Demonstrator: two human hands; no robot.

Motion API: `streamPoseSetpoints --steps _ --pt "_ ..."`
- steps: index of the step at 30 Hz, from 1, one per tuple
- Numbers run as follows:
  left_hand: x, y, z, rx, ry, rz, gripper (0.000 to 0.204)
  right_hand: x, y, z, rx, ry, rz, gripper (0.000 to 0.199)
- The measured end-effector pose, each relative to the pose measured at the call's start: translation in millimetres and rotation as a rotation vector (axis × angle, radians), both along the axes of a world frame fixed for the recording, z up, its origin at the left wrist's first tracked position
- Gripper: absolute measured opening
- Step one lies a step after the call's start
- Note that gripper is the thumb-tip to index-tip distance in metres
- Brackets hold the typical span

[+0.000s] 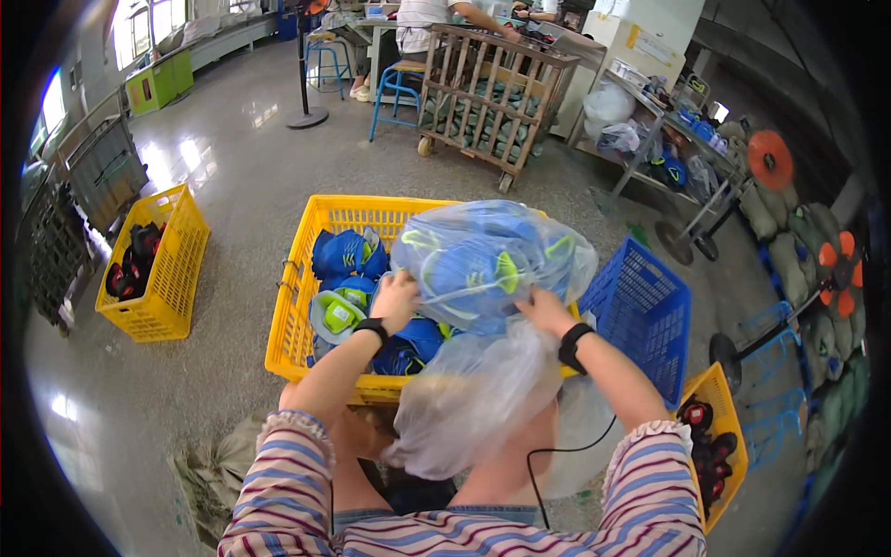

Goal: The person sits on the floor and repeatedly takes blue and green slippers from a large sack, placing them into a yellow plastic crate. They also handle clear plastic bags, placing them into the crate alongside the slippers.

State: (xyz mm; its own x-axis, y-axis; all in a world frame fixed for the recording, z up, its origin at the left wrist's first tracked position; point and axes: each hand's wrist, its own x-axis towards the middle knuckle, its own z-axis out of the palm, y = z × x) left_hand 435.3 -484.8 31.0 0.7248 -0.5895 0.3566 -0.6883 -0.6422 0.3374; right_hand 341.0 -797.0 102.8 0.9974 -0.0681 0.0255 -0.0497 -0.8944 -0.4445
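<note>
A clear plastic bag (501, 255) filled with blue and lime-green shoe uppers rests over the right part of a yellow crate (320, 206). My left hand (397, 302) has its fingers closed at the bag's left side. On the near right side, my right hand (546, 311) pinches the plastic; its fingertips are partly hidden. Loose bag film hangs from there down over my lap. Left of the bag, several loose blue shoe uppers (348, 255) lie in the crate, one showing a grey-and-green inside (336, 314). The crate's right part is hidden under the bag.
A blue crate (640, 306) stands against the right side. Yellow crates with dark shoe parts sit at far left (190, 251) and lower right (733, 464). Ahead are a wheeled wooden cart (492, 102) and a seated person (432, 23). Orange-bladed fans (770, 160) stand right.
</note>
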Motion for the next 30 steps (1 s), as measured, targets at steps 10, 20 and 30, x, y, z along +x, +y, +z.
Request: streamPoseSetpoints --steps 10,20,30 --pt "16 62 236 -0.845 -0.206 0.195 0.010 26 66 119 0.505 -0.501 0.150 0.027" --pt "10 103 150 0.497 0.085 0.290 0.028 -30 13 102 -0.248 0.061 0.454 0.023" --pt "1 105 257 -0.428 -0.117 0.284 0.022 -25 28 216 -0.615 -0.520 0.116 0.013"
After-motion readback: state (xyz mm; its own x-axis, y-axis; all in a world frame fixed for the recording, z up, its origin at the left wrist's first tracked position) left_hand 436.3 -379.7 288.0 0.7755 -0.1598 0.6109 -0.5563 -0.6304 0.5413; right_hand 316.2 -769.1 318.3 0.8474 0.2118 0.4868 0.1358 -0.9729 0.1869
